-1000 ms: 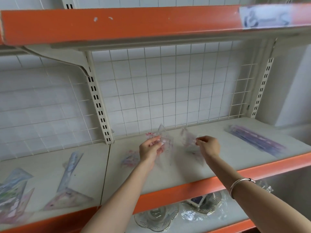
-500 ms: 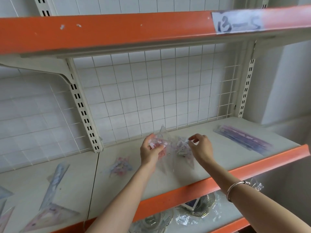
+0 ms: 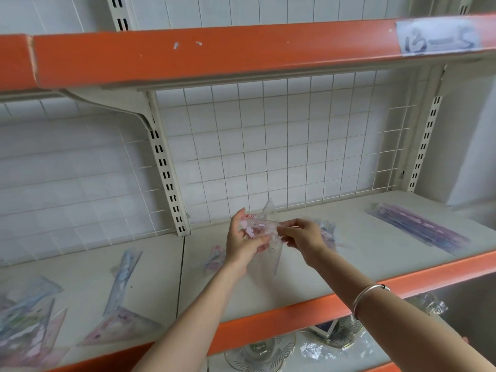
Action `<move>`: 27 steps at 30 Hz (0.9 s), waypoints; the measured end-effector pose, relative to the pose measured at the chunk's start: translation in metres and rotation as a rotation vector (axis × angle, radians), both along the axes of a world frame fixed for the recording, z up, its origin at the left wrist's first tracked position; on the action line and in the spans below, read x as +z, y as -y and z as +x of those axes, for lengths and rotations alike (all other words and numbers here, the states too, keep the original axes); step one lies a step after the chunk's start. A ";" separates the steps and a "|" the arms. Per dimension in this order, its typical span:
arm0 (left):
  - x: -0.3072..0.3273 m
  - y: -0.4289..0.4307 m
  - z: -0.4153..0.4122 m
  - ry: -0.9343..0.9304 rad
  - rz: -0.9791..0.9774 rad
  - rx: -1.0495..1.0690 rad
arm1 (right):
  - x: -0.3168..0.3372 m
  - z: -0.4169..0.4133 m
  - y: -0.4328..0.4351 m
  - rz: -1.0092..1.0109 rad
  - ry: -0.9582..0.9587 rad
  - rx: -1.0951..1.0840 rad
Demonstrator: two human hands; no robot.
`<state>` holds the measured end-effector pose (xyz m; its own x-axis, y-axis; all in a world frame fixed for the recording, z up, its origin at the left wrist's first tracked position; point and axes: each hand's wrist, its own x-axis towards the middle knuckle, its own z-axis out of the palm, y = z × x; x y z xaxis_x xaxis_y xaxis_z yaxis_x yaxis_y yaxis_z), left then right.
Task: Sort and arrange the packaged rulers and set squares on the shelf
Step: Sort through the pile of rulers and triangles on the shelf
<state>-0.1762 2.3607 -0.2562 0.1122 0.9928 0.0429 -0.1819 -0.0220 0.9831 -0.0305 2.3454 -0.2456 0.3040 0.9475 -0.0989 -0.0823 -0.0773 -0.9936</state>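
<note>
This is a shop, or its stockroom, fitted with retail display shelving. The shelf is a cream metal board with an orange strip along its front edge, and the upper board has the same orange front, chipped in spots. Slotted uprights carry the boards on a bracket, and a white wire grid backs the bay. A handwritten label reading 13-5 is stuck near the right end of the upper front edge. Goods lie in clear retail wrap: packaged rulers near the shelf's back right corner, set squares toward its left front edge, glass dishes on the board below.
</note>
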 end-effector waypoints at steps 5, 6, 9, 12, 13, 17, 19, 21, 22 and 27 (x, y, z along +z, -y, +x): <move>0.000 -0.001 -0.038 -0.055 0.019 0.006 | 0.004 -0.031 -0.005 -0.036 -0.111 0.010; 0.000 -0.001 -0.046 -0.058 0.022 0.018 | 0.003 -0.039 -0.006 -0.047 -0.129 0.010; 0.003 0.002 -0.070 -0.086 0.024 0.057 | 0.003 -0.063 -0.010 -0.067 -0.167 0.010; 0.005 0.006 -0.094 -0.097 0.034 0.080 | 0.005 -0.086 -0.012 -0.049 -0.156 -0.003; 0.004 0.006 -0.102 -0.103 0.035 0.086 | 0.005 -0.092 -0.013 -0.044 -0.149 -0.013; 0.002 0.009 -0.134 -0.098 0.021 0.129 | 0.002 -0.112 -0.017 -0.063 -0.140 -0.033; 0.001 0.010 -0.149 -0.109 0.019 0.163 | 0.000 -0.118 -0.018 -0.076 -0.139 -0.013; 0.000 0.012 -0.162 -0.114 0.013 0.163 | 0.001 -0.125 -0.017 -0.071 -0.126 0.035; 0.001 0.013 -0.167 -0.120 0.012 0.156 | 0.001 -0.130 -0.016 -0.073 -0.121 0.069; 0.003 0.019 -0.178 -0.137 -0.003 0.112 | 0.002 -0.156 -0.012 -0.094 -0.057 0.130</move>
<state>-0.3546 2.3415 -0.2530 0.0056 0.9995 0.0322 -0.0424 -0.0320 0.9986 -0.1866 2.3578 -0.2433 0.1704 0.9643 -0.2028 -0.1215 -0.1837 -0.9754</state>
